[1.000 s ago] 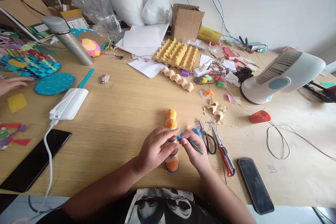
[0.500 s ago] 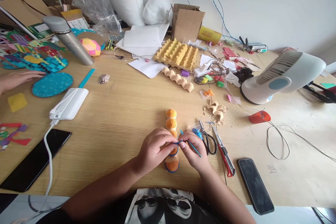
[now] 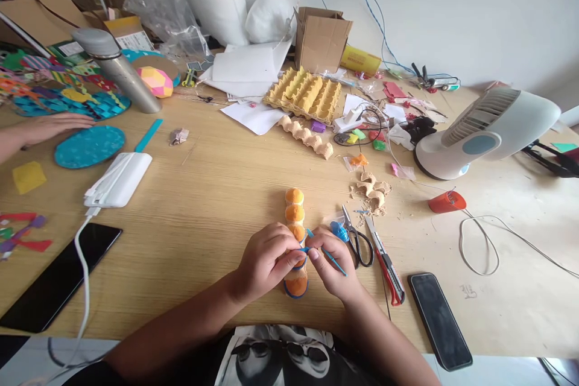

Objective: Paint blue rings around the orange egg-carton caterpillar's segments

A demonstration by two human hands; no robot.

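Note:
An orange egg-carton caterpillar (image 3: 295, 212) with blue rims lies on the wooden table (image 3: 212, 193), pointing away from me. My left hand (image 3: 266, 262) is closed over its middle segments, thumb and fingers pinching one end of a thin blue strip (image 3: 326, 252). My right hand (image 3: 333, 265) is closed in a pinch on the same blue strip, right beside the caterpillar. The caterpillar's middle is hidden under my fingers.
Scissors (image 3: 357, 239), a red utility knife (image 3: 384, 259) and a black phone (image 3: 439, 318) lie right of my hands. A white fan (image 3: 486, 129), yellow egg tray (image 3: 304, 93), power bank (image 3: 118, 179) and second phone (image 3: 58, 277) are around. Another person's hand (image 3: 47, 126) rests on coloured paper at the left.
My hands have drawn closer together and slightly nearer me on the blue strip. The other person's hand and the coloured paper piece at the left have slid rightward.

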